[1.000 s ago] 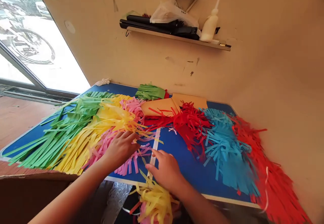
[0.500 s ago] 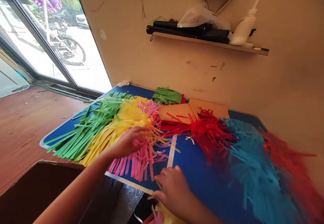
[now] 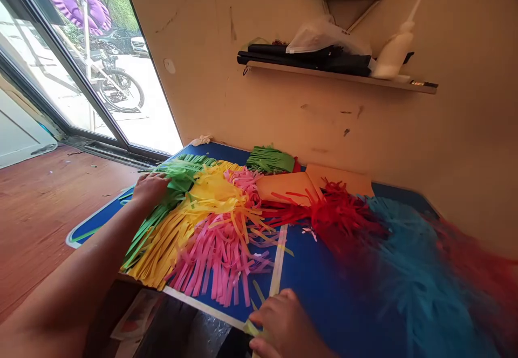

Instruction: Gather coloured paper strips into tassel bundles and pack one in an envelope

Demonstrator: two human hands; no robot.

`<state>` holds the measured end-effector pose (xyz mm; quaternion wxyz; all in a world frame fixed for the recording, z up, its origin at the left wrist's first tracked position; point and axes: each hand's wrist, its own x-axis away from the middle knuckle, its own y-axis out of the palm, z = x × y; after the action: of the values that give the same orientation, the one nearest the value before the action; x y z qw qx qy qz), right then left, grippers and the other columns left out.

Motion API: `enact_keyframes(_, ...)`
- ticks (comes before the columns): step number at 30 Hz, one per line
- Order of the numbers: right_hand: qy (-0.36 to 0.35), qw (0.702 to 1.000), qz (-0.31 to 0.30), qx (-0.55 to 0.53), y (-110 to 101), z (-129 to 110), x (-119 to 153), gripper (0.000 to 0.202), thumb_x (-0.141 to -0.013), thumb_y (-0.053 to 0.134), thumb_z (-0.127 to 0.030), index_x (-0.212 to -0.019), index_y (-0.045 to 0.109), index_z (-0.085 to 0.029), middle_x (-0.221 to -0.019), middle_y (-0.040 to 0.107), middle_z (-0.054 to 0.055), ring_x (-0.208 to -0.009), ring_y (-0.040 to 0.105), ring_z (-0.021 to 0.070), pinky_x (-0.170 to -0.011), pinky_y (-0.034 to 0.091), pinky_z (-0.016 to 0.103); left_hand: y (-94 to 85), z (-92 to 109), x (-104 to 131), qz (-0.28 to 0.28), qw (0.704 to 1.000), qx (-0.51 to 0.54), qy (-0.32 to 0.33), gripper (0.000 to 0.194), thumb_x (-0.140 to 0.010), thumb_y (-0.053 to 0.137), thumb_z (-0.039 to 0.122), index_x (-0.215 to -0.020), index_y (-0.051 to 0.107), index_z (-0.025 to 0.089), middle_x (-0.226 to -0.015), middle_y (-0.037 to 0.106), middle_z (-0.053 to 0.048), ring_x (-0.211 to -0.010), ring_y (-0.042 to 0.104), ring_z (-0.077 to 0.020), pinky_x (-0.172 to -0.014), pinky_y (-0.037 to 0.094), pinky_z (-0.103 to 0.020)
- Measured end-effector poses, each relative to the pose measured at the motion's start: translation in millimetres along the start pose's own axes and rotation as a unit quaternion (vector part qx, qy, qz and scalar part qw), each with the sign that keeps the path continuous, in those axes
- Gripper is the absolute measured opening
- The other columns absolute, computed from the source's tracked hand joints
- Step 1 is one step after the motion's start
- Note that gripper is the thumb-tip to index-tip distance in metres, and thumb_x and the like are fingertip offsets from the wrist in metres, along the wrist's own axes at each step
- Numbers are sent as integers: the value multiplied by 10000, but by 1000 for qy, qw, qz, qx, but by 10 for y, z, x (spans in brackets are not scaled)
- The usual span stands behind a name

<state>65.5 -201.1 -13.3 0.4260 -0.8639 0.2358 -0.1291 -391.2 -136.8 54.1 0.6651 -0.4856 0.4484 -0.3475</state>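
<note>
Head view: I faced a tan wall (image 3: 218, 109), and below it a blue table (image 3: 311, 277) reached from the far left to the near right, with a pale strip across its middle.
Light blue fringe: this pile (image 3: 433, 288) lay at the right, badly blurred.
Yellow fringe: a thick heap (image 3: 216, 188) sat left of the middle, between green and pink.
Green fringe: the strips (image 3: 182, 177) lay at the left of the table, beside the yellow and partly under my left hand and forearm.
Pink fringe: its strips (image 3: 218, 255) fanned toward the near edge.
Red tangle: it (image 3: 343, 212) lay right of the middle, against the orange paper (image 3: 283, 188).
Left hand: mine (image 3: 151, 188) was palm down over the green, fingers close together; I could not tell whether they gripped anything. I judged the step to be handling the green fringe, and the next move to call for fingers gathering loose strips without dragging the yellow.
Right hand: mine (image 3: 285, 320) was at the near edge, narrow, thumb and fingers apparently closed on something thin.
Pale yellow strips: these (image 3: 252, 329) showed at that grip; anything below was out of sight. Keeping them pinched seemed called for.
</note>
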Motion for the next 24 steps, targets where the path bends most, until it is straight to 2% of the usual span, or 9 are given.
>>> enact_keyframes(3,-10,1000,-10,0,35,37,8,304,-751,750,-424,-1010,700,-274,-936,750,-12,-889,671,200,-825,351,329,-27,16,-18,12,999,-3,-34,296,-919,586,375,-1106,623,149,-1161,640,-56,-1038,628,-229,-928,506,-442)
enact_keyframes(7,-22,999,-17,20,72,64,15,318,-743,753,-453,-1006,703,-282,-916,753,-5,-869,665,211,-813,350,336,-64,83,-35,55,996,-7,-74,399,-919,559,448,-1187,581,154,-1158,639,-77,-1038,625,-238,-919,506,-473)
enact_keyframes(11,-14,999,-25,29,54,52,23,331,-719,779,-433,-1002,705,-278,-909,750,-7,-869,664,211,-807,348,337,-162,148,-54,85,994,-18,-73,458,-924,521,493,-1222,557,147,-1133,643,-82,-1059,612,-257,-957,459,-499)
enact_keyframes(15,-20,999,-25,23,27,42,31,326,-748,758,-437,-1032,704,-288,-925,753,5,-874,660,217,-811,350,345,-318,187,-46,104,994,-30,-32,355,-964,442,369,-995,646,81,-1044,640,-50,-1146,540,-279,-995,362,-495)
enact_keyframes(18,-21,999,-21,21,5,40,42,321,-744,766,-427,-1024,706,-282,-927,753,8,-879,661,215,-816,351,347,-453,187,-73,149,988,-34,-28,430,-984,329,283,-889,653,17,-1076,604,-48,-1232,439,-323,-1007,264,-527)
enact_keyframes(21,-35,999,2,10,-50,20,60,273,-754,765,-369,-1001,706,-268,-903,748,-2,-850,662,198,-816,358,344,-608,177,-152,203,978,-37,-41,384,-925,469,374,-940,670,47,-1195,576,-71,-1269,366,-344,-1012,218,-571)
enact_keyframes(24,-44,996,75,-16,-175,-23,40,208,-769,749,-322,-956,709,-240,-861,736,7,-805,654,191,-816,380,346,-792,231,-212,259,964,-33,-41,334,-801,651,415,-916,693,105,-1159,634,-75,-1190,445,-281,-1024,240,-537)
